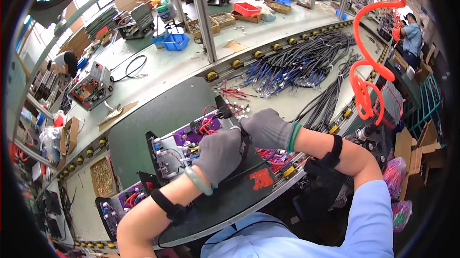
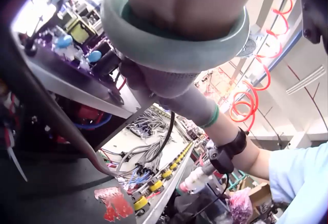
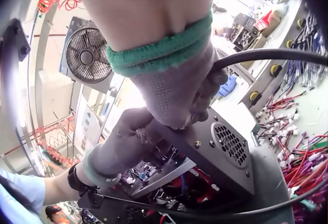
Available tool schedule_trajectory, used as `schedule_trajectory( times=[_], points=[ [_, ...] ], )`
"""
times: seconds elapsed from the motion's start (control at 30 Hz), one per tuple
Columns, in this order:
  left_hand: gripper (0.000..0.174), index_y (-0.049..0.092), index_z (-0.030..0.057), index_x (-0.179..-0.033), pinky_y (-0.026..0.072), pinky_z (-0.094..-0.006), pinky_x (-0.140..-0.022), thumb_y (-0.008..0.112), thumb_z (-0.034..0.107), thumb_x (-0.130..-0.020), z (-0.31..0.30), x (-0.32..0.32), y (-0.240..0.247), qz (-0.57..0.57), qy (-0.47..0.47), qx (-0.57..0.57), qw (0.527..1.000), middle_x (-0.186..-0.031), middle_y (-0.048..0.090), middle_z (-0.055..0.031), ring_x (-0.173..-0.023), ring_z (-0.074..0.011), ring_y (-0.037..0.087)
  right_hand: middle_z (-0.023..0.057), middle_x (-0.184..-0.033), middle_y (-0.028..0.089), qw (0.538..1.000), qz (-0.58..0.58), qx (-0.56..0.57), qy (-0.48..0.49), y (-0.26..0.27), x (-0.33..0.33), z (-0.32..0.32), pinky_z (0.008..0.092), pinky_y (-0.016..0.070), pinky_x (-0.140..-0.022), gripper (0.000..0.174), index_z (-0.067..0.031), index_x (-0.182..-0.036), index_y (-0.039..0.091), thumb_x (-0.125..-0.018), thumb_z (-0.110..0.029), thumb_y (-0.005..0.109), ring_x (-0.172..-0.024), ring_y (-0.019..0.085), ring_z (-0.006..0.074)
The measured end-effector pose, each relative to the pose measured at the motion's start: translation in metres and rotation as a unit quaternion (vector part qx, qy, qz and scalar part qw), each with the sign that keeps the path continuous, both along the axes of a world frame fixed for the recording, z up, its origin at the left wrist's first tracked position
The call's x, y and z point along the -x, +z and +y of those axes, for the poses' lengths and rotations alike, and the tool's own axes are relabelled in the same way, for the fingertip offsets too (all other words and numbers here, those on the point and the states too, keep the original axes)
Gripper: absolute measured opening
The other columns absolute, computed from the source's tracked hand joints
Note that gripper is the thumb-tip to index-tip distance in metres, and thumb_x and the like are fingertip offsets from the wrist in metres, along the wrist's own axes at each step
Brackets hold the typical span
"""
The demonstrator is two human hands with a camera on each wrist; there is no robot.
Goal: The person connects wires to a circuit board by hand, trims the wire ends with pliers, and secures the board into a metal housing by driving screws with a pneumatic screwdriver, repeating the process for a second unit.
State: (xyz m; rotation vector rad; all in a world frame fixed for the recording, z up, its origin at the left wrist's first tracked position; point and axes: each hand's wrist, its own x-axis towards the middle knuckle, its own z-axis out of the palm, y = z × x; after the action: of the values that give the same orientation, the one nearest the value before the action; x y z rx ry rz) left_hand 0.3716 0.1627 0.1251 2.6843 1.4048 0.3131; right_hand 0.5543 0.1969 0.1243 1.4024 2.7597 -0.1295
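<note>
An open metal device chassis with a purple circuit board (image 1: 181,138) lies on a dark green work board (image 1: 158,99). At its right end stands a black end panel (image 3: 205,147) with a round-holed vent. My gloved right hand (image 1: 269,129) grips a black cable (image 3: 271,54) at the outer side of this panel. Beside it, my gloved left hand (image 1: 220,155) reaches over the chassis, its fingers at the panel's inner edge and largely hidden. I cannot tell what those fingers hold. Red wires (image 1: 206,126) loop up from the circuit board just beyond the left hand.
Bundles of grey cables with blue ends (image 1: 292,68) lie beyond the right hand. A second chassis (image 1: 115,212) stands at the lower left, near a box of small brass-coloured parts (image 1: 102,176). An orange coiled hose (image 1: 359,73) hangs at the right. A roller rail (image 1: 287,170) edges the bench.
</note>
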Motion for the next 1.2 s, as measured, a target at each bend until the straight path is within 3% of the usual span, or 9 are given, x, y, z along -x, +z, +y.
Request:
schedule_trajectory(
  times=[0.13, 0.2, 0.37, 0.47, 0.6, 0.73, 0.8, 1.03, 1.2],
  points=[
    [0.02, 0.059, 0.0053, -0.104, 0.0531, -0.0478, -0.071, 0.064, 0.016, -0.089, -0.005, 0.011, 0.031, -0.03, 0.013, 0.152, 0.988, -0.086, 0.066, -0.0239, -0.085, -0.0389, 0.068, 0.0153, -0.077, 0.068, 0.995, 0.093, -0.046, -0.002, -0.006, -0.004, -0.008, 0.0459, 0.0537, -0.067, 0.03, -0.0049, -0.104, 0.062, -0.08, -0.02, 0.07, -0.076, 0.069, 0.0364],
    [0.027, 0.059, 0.0085, -0.119, 0.0537, -0.0408, -0.07, 0.062, 0.021, -0.094, -0.019, 0.028, 0.04, -0.005, 0.047, 0.165, 0.985, -0.086, 0.068, -0.0185, -0.081, -0.0309, 0.07, 0.0169, -0.084, 0.068, 0.981, 0.153, -0.117, 0.02, 0.001, -0.015, -0.022, 0.0448, 0.0541, -0.071, 0.037, -0.0041, -0.112, 0.061, -0.079, -0.017, 0.071, -0.082, 0.069, 0.036],
    [0.029, 0.065, 0.0011, -0.121, 0.0498, -0.0227, -0.065, 0.061, 0.005, -0.093, -0.047, 0.066, 0.102, -0.464, 0.118, 0.434, 0.763, -0.089, 0.065, -0.0023, -0.071, -0.0069, 0.059, 0.0171, -0.104, 0.07, 0.931, 0.328, -0.156, -0.016, 0.018, -0.037, -0.021, 0.0393, 0.0548, -0.085, 0.051, -0.0005, -0.127, 0.059, -0.081, -0.014, 0.075, -0.097, 0.07, 0.0334],
    [0.027, 0.065, 0.0023, -0.121, 0.0479, -0.0211, -0.061, 0.06, 0.007, -0.095, -0.038, 0.052, 0.081, -0.552, 0.119, 0.342, 0.751, -0.086, 0.065, -0.0005, -0.069, -0.0058, 0.057, 0.0145, -0.092, 0.07, 0.874, 0.477, -0.091, 0.028, 0.032, -0.011, -0.015, 0.0417, 0.0548, -0.074, 0.033, -0.004, -0.115, 0.066, -0.084, -0.015, 0.068, -0.084, 0.069, 0.0341],
    [0.019, 0.07, 0.0022, -0.112, 0.0458, -0.0198, -0.061, 0.061, 0.007, -0.097, 0.0, 0.038, 0.044, -0.559, 0.091, 0.176, 0.805, -0.082, 0.065, 0.0021, -0.069, -0.0018, 0.054, 0.0133, -0.097, 0.069, 0.874, 0.416, -0.247, 0.046, 0.043, 0.028, -0.012, 0.0434, 0.0548, -0.076, 0.038, -0.0075, -0.119, 0.064, -0.081, -0.007, 0.064, -0.087, 0.068, 0.0345],
    [0.014, 0.072, 0.0011, -0.104, 0.0448, -0.0205, -0.061, 0.064, 0.01, -0.097, -0.004, 0.03, 0.068, -0.572, 0.108, 0.28, 0.763, -0.081, 0.064, 0.0044, -0.07, -0.0015, 0.052, 0.013, -0.11, 0.066, 0.861, 0.435, -0.257, 0.062, 0.05, 0.04, -0.002, 0.0438, 0.0548, -0.079, 0.048, -0.0084, -0.126, 0.06, -0.079, -0.005, 0.065, -0.096, 0.066, 0.0336],
    [0.013, 0.072, 0.0011, -0.103, 0.0451, -0.0209, -0.061, 0.065, 0.011, -0.097, 0.005, 0.031, 0.044, -0.534, 0.107, 0.244, 0.802, -0.081, 0.065, 0.0044, -0.071, -0.0015, 0.052, 0.0109, -0.114, 0.066, 0.881, 0.366, -0.287, 0.089, 0.042, 0.036, 0.001, 0.0429, 0.0547, -0.083, 0.044, -0.0085, -0.122, 0.063, -0.078, -0.006, 0.067, -0.098, 0.066, 0.0331],
    [0.013, 0.072, 0.0006, -0.102, 0.0464, -0.0223, -0.062, 0.072, 0.01, -0.092, 0.01, 0.024, 0.039, -0.559, 0.028, 0.183, 0.808, -0.079, 0.067, 0.0039, -0.073, -0.0022, 0.054, 0.002, -0.085, 0.068, 0.89, 0.361, -0.268, 0.079, 0.053, 0.017, 0.009, 0.041, 0.0502, -0.079, 0.014, -0.012, -0.084, 0.071, -0.074, -0.019, 0.078, -0.088, 0.065, 0.0255],
    [0.013, 0.075, 0.0032, -0.095, 0.0518, -0.0293, -0.064, 0.071, 0.014, -0.09, 0.034, 0.035, 0.028, -0.418, 0.028, 0.16, 0.894, -0.08, 0.072, -0.0061, -0.069, -0.0108, 0.063, 0.0043, -0.084, 0.067, 0.91, 0.294, -0.268, 0.116, 0.023, 0.02, 0.015, 0.0421, 0.0508, -0.083, 0.013, -0.0097, -0.088, 0.072, -0.078, -0.017, 0.075, -0.094, 0.065, 0.0278]
  ],
)
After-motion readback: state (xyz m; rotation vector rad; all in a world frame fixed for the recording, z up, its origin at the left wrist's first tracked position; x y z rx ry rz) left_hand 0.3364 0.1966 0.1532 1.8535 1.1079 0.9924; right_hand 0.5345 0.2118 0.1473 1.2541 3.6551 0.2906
